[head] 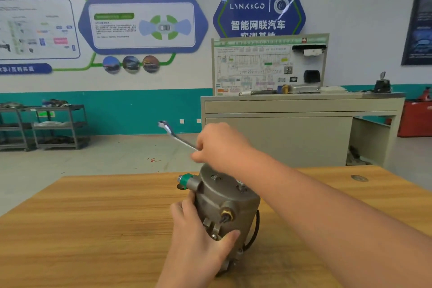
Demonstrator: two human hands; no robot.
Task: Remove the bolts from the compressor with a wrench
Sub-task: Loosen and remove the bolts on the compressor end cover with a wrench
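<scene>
Nearest the camera, the left hand [198,229] wraps around the side of a grey metal compressor [224,206], fingers curled along its left flank and thumb pressed against the lower front, gripping it. The compressor stands upright near the middle of a wooden surface [93,229], flat round end facing up. A green-capped port [186,181] juts from its upper left, and a brass fitting [226,215] sticks out of the side facing the camera. A black cable [256,229] loops down its right side.

The right arm reaches in from the lower right, crossing above the compressor. The right hand [219,145] is closed in a fist around the handle of a slim metal wrench [177,137], just above the far edge of the compressor's top. The wrench shaft angles up and to the left, away from the fist, its far head raised in the air. The working end is hidden beneath the hand, so whether it sits on a bolt cannot be told. Bolt recesses [215,177] show on the top face.

Beyond the surface are a grey floor, a beige cabinet [292,124] carrying a wiring-diagram board [268,65], metal shelving carts [53,126] at the left, and a white-and-teal wall with blue and green posters [142,24].
</scene>
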